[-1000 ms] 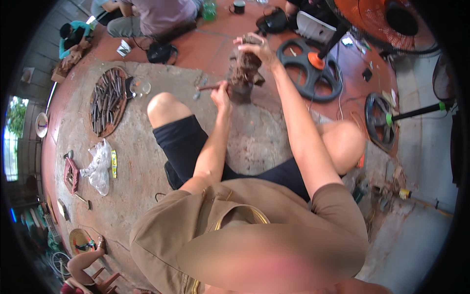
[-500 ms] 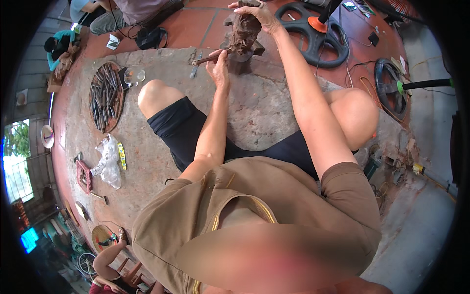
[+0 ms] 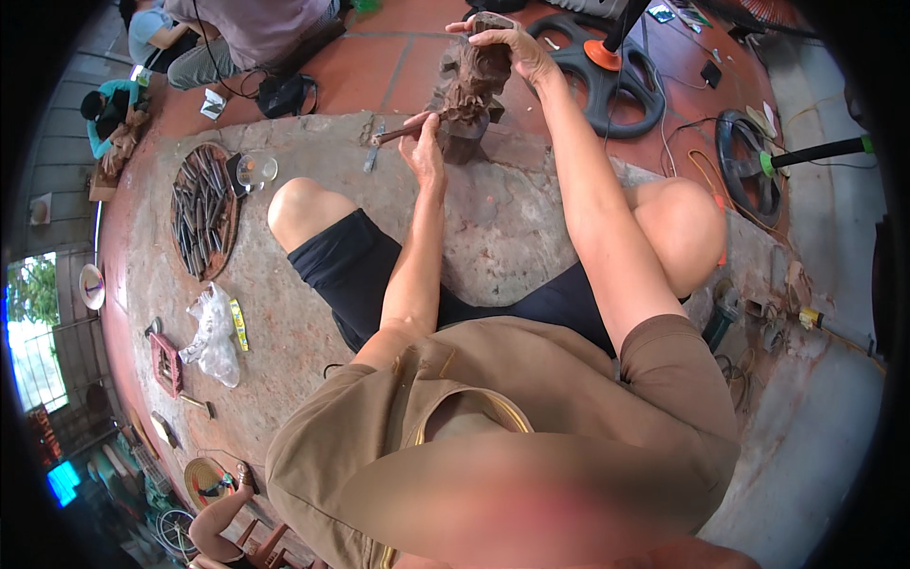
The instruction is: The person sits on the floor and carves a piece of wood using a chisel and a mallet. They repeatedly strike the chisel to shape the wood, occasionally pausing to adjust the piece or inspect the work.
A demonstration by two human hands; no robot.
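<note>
A dark brown wood carving (image 3: 468, 83) stands upright in front of me, its surface rough with cut shapes. My right hand (image 3: 521, 55) is closed around its top, fingers over the upper end. Lower down, my left hand (image 3: 424, 156) grips a slim brown stick-like tool (image 3: 398, 131). The tool points left, and its other end lies against or close to the carving's lower part; contact is unclear. Near the tool's left tip, a flat grey metal strip (image 3: 372, 156) lies on the slab.
Several dark carving chisels fill a round tray (image 3: 229, 248) on the left, beside a clear cup (image 3: 263, 171). Nearer lie a plastic bag (image 3: 216, 346), a red basket (image 3: 167, 365) and a hammer (image 3: 196, 404). Black stand bases (image 3: 607, 106) and cables stand right. Other people sit at far left.
The whole view has shifted, so most things appear a little lower. Both hands keep their hold on the carving and the tool; the carving seems slightly turned.
</note>
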